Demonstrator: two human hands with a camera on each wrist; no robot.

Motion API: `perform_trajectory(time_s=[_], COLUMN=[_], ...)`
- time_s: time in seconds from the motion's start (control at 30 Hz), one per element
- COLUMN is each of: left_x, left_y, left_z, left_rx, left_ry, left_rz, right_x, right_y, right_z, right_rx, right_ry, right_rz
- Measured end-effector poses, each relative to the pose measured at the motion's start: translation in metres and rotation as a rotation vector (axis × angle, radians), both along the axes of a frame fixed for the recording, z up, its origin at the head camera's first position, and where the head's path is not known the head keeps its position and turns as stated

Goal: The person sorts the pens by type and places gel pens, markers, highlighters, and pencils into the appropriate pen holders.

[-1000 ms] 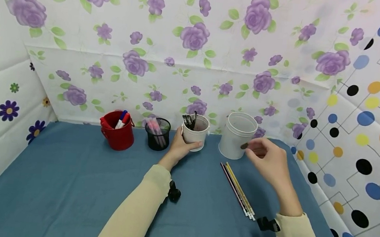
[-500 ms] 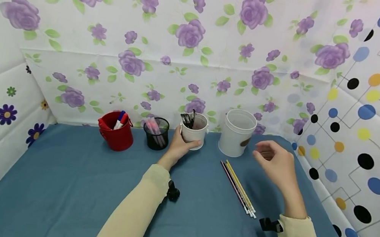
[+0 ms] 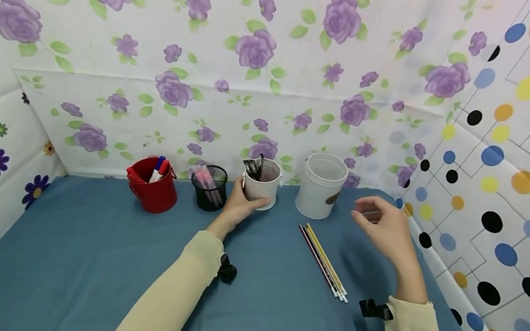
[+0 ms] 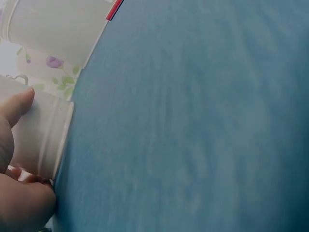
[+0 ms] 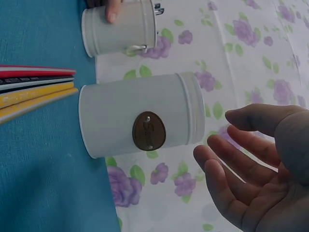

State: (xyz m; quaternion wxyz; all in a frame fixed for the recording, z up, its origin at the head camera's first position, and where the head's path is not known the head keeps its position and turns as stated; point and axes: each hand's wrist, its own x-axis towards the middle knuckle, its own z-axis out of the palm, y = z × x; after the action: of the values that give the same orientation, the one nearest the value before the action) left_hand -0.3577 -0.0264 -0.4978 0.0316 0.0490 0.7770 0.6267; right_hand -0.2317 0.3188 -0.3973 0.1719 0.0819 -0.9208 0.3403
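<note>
In the head view my left hand point(image 3: 238, 203) grips a small white bucket point(image 3: 261, 189), thumb across its front and fingers round its left side. Black items point(image 3: 253, 170) with metal parts stick up from that bucket; their kind is hard to tell. A larger white bucket point(image 3: 318, 192) with an oval brown badge point(image 5: 149, 131) stands upright to its right. My right hand point(image 3: 380, 224) hovers apart from the larger bucket, on its right, with fingers loosely bent and nothing held. The right wrist view also shows this hand point(image 5: 263, 169) beside the bucket's rim.
Several pencils point(image 3: 323, 261) lie in front of the larger bucket. Left of the small bucket stand a black mesh cup point(image 3: 209, 195) with pink pens and a red bucket point(image 3: 153, 192) with markers. A flowered cloth point(image 3: 228, 50) hangs behind the blue tabletop point(image 3: 93, 255).
My right hand has drawn back to the right from the larger bucket, uncovering its brown badge. My left hand keeps its grip on the small bucket. The head view has shifted slightly.
</note>
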Motion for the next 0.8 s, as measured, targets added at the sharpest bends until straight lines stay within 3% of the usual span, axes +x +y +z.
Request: perform_trajectory(time_s=[0.4, 0.63, 0.8], left_x=[0.023, 0.041, 0.052], left_y=[-0.008, -0.007, -0.007], left_z=[0.024, 0.033, 0.036], left_rx=[-0.125, -0.210, -0.227], left_ry=[-0.046, -0.066, -0.048], left_rz=[0.019, 0.117, 0.116], right_x=[0.003, 0.002, -0.001], right_y=[0.005, 0.006, 0.005], right_z=[0.000, -0.003, -0.002], right_rx=[-0.005, -0.010, -0.009], right_ry=[-0.018, -0.017, -0.012], right_rz=[0.013, 0.017, 0.026])
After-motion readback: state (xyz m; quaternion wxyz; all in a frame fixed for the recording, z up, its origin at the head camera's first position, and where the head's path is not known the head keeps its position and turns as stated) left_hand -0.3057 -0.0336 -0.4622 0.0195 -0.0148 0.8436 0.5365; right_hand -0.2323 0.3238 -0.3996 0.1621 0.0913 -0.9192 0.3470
